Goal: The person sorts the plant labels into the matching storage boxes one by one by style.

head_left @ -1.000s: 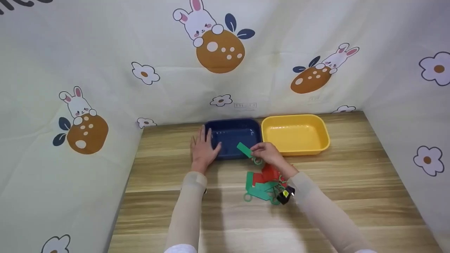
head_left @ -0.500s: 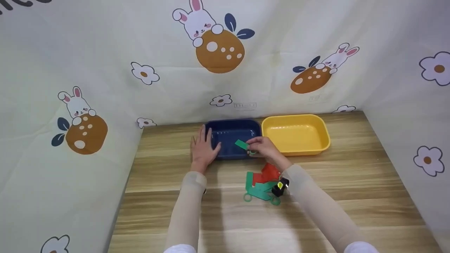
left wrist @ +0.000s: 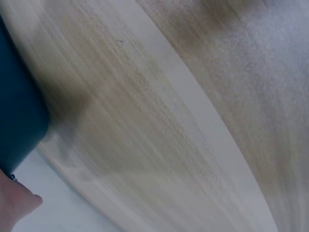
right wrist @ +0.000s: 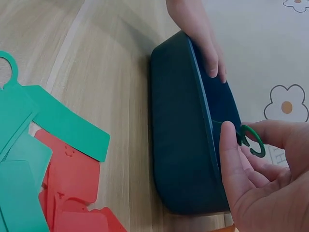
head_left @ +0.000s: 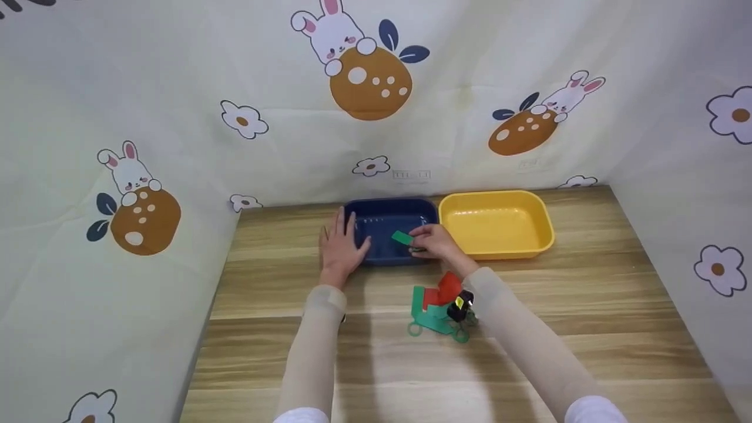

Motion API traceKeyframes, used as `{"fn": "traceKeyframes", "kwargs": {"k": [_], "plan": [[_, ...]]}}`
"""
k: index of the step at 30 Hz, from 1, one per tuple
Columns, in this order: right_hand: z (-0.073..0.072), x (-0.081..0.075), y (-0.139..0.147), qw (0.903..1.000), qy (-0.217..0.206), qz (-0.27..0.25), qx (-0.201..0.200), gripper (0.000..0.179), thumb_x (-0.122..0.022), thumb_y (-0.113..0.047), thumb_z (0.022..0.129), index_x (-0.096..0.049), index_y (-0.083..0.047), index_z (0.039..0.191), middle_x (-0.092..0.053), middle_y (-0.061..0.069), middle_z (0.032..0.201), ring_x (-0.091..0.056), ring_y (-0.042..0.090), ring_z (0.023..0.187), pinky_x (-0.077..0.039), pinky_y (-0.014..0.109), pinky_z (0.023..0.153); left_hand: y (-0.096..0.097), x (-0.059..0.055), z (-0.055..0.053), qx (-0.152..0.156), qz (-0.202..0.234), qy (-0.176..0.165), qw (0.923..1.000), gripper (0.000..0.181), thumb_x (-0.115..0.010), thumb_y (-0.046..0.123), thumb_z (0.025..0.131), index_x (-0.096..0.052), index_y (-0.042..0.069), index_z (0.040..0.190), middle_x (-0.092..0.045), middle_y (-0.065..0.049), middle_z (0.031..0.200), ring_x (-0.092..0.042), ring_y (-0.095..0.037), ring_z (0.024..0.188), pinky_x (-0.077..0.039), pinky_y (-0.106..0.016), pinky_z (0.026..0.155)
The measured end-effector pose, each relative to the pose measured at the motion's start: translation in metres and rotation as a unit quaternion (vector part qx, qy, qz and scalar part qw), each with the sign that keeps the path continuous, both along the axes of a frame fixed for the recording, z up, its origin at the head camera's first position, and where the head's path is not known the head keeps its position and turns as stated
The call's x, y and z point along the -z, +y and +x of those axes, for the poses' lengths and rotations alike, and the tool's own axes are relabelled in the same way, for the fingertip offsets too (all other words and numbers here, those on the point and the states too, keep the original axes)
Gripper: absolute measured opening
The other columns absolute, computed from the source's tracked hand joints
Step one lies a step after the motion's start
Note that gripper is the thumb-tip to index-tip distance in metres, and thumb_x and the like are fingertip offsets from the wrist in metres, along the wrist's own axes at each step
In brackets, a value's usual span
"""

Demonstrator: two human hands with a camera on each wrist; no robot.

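Note:
My right hand (head_left: 437, 242) pinches a green tag (head_left: 403, 237) with a ring at one end, holding it over the blue tray (head_left: 376, 235). In the right wrist view the tag's open green ring (right wrist: 261, 143) juts out beyond the fingertips, while the strip is mostly hidden edge-on. Fingers spread, my left hand (head_left: 342, 249) rests on the tray's left rim. Nearer to me lies a loose pile of green tags (right wrist: 72, 123) and red tags (right wrist: 75, 174) on the table.
A yellow tray (head_left: 496, 229) stands right beside the blue one. Both sit against a patterned cloth (head_left: 458, 147) backdrop, which also rises at the left and right. A black device (head_left: 460, 305) at my right wrist overlaps the pile in the head view.
My right hand has carried the green tag up and slightly left, farther over the blue tray. The left hand has stayed at the rim.

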State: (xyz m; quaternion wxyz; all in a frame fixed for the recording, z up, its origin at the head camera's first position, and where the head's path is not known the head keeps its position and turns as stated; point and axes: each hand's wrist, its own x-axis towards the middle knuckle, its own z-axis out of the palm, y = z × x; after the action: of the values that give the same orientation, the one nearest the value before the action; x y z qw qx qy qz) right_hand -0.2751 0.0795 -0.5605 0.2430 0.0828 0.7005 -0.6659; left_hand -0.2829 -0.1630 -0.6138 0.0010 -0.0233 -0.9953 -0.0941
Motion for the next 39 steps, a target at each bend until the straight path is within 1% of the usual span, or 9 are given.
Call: {"fn": "traceKeyframes", "kwargs": {"k": [2, 6, 9, 12, 18, 25, 28, 35, 39], "plan": [[0.0, 0.0, 0.0, 1.0, -0.003, -0.002, 0.002, 0.04, -0.057, 0.006, 0.093, -0.051, 0.012, 0.132, -0.064, 0.015, 0.101, -0.067, 0.014, 0.075, -0.06, 0.021, 0.068, 0.001, 0.0, -0.001, 0.0, -0.006, -0.003, 1.0, 0.079, -0.039, 0.062, 0.096, -0.02, 0.021, 0.161, -0.008, -0.008, 0.17, -0.01, -0.027, 0.157, -0.016, -0.057, 0.124], [0.0, 0.001, 0.002, 1.0, 0.002, -0.008, 0.004, 0.048, -0.057, 0.007, 0.092, -0.045, 0.012, 0.138, -0.062, 0.02, 0.109, -0.066, 0.014, 0.075, -0.06, 0.021, 0.068, 0.002, -0.001, -0.001, 0.003, 0.003, -0.002, 1.0, 0.079, -0.041, 0.06, 0.096, -0.02, 0.02, 0.16, -0.008, -0.008, 0.17, -0.01, -0.027, 0.157, -0.015, -0.057, 0.124], [0.0, 0.002, 0.003, 0.9999, 0.005, -0.011, 0.005, 0.051, -0.057, 0.007, 0.092, -0.041, 0.011, 0.14, -0.06, 0.018, 0.109, -0.066, 0.013, 0.076, -0.06, 0.022, 0.07, 0.002, -0.002, -0.001, 0.005, 0.009, 0.001, 0.9999, 0.079, -0.042, 0.059, 0.097, -0.021, 0.018, 0.16, -0.008, -0.009, 0.169, -0.011, -0.028, 0.157, -0.015, -0.057, 0.124], [0.001, 0.002, 0.004, 0.9999, 0.002, -0.009, 0.005, 0.053, -0.057, 0.008, 0.092, -0.04, 0.009, 0.142, -0.057, 0.014, 0.106, -0.066, 0.014, 0.079, -0.06, 0.022, 0.072, 0.002, -0.001, -0.001, 0.006, 0.005, 0.006, 1.0, 0.079, -0.041, 0.06, 0.096, -0.021, 0.019, 0.16, -0.009, -0.01, 0.169, -0.013, -0.029, 0.157, -0.017, -0.057, 0.124], [0.003, -0.002, 0.004, 1.0, 0.005, 0.001, 0.001, 0.052, -0.057, 0.006, 0.092, -0.04, 0.008, 0.142, -0.059, 0.013, 0.104, -0.067, 0.022, 0.094, -0.061, 0.027, 0.08, 0.002, -0.001, 0.0, 0.007, 0.002, 0.011, 0.9999, 0.078, -0.041, 0.06, 0.096, -0.023, 0.019, 0.16, -0.011, -0.01, 0.169, -0.015, -0.029, 0.156, -0.018, -0.057, 0.123], [0.008, -0.007, 0.007, 0.9998, 0.02, 0.0, -0.007, 0.048, -0.056, 0.002, 0.095, -0.041, 0.009, 0.14, -0.06, 0.016, 0.113, -0.063, 0.032, 0.112, -0.057, 0.036, 0.095, 0.002, 0.001, -0.001, 0.002, -0.002, 0.005, 1.0, 0.078, -0.042, 0.06, 0.096, -0.022, 0.02, 0.16, -0.009, -0.009, 0.169, -0.012, -0.028, 0.157, -0.017, -0.057, 0.124], [0.009, -0.008, 0.011, 0.9996, 0.024, 0.0, -0.01, 0.048, -0.055, 0.0, 0.096, -0.04, 0.009, 0.141, -0.059, 0.018, 0.117, -0.062, 0.034, 0.113, -0.055, 0.04, 0.1, 0.002, 0.002, -0.001, 0.001, -0.002, 0.004, 1.0, 0.078, -0.041, 0.061, 0.096, -0.021, 0.021, 0.16, -0.008, -0.009, 0.17, -0.012, -0.028, 0.157, -0.016, -0.057, 0.124], [0.011, -0.01, 0.019, 0.999, 0.037, 0.009, -0.025, 0.05, -0.053, -0.003, 0.097, -0.038, 0.009, 0.143, -0.06, 0.021, 0.12, -0.064, 0.023, 0.1, -0.054, 0.042, 0.101, 0.0, 0.002, 0.0, 0.007, 0.02, 0.018, 0.9996, 0.076, -0.044, 0.057, 0.096, -0.026, 0.018, 0.159, -0.012, -0.011, 0.169, -0.013, -0.03, 0.156, -0.018, -0.059, 0.123], [0.014, -0.012, 0.023, 0.9989, 0.038, 0.005, -0.026, 0.05, -0.053, -0.003, 0.098, -0.037, 0.009, 0.144, -0.057, 0.024, 0.126, -0.064, 0.028, 0.108, -0.054, 0.041, 0.1, 0.0, 0.001, 0.001, 0.01, 0.026, 0.021, 0.9994, 0.075, -0.044, 0.055, 0.097, -0.027, 0.016, 0.158, -0.013, -0.012, 0.168, -0.013, -0.03, 0.156, -0.019, -0.06, 0.122]]}}
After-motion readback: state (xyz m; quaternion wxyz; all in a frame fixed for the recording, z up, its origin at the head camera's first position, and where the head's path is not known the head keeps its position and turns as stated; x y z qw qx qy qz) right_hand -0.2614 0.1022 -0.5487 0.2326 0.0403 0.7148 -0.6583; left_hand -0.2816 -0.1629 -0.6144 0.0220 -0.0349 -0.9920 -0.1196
